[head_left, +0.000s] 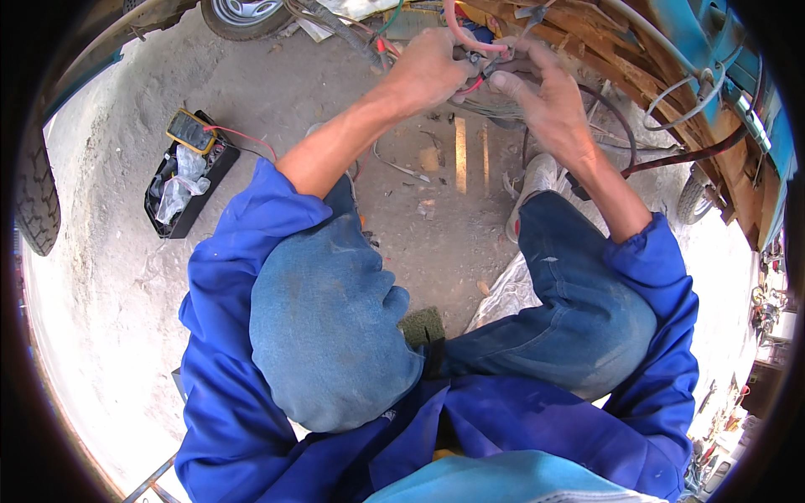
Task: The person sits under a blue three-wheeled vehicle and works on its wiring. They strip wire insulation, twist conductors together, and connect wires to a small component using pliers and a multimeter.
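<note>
At the top centre, my left hand (432, 71) has its fingers curled on a small dark connector (478, 60) at the end of the wiring, beside a thick pink cable (461, 29). My right hand (549, 101) pinches at the same cluster from the right, its thumb and fingers around wires near a short red lead (471, 86). The exact grip point of each is partly hidden by the fingers. More grey and black cables (369, 46) run around both hands.
Rusty blue vehicle bodywork (721, 117) arches along the upper right, with hanging hoses. A black tray (189, 193) with plastic bags and a yellow multimeter (191, 132) lies on the dusty ground at left. Wheels (243, 15) stand around the edges. My bent knees frame the middle.
</note>
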`<act>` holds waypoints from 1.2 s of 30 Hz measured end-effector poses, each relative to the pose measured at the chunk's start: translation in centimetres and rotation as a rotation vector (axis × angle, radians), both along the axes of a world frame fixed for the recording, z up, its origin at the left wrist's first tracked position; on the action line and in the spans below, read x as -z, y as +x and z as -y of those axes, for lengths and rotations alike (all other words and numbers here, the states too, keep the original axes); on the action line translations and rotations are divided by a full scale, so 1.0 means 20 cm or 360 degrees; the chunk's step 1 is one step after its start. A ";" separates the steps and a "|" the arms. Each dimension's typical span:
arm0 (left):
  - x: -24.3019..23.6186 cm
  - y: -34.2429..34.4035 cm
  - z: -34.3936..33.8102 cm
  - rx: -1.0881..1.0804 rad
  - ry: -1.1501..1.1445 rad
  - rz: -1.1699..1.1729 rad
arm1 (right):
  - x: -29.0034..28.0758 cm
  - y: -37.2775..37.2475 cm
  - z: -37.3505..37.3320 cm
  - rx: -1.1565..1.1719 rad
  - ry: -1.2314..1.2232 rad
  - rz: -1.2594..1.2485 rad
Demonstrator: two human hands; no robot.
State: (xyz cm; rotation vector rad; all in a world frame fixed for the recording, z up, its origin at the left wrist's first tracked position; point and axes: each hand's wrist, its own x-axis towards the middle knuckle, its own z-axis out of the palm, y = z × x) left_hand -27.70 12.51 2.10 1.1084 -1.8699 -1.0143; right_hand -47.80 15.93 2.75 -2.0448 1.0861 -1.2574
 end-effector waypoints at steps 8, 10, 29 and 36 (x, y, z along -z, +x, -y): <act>-0.01 0.02 -0.01 0.0025 0.0120 -0.0057 | 0.01 -0.04 0.00 0.0130 0.0405 -0.0834; 0.00 0.02 -0.01 0.0002 -0.0031 -0.0005 | -0.01 -0.03 0.00 0.0126 0.0345 -0.0628; 0.00 0.04 -0.05 0.0228 0.0129 -0.0076 | -0.01 -0.04 -0.01 0.0135 -0.0211 -0.0607; 0.04 0.04 -0.05 0.0202 -0.0082 -0.0150 | -0.05 -0.08 -0.01 0.0163 -0.0406 -0.0788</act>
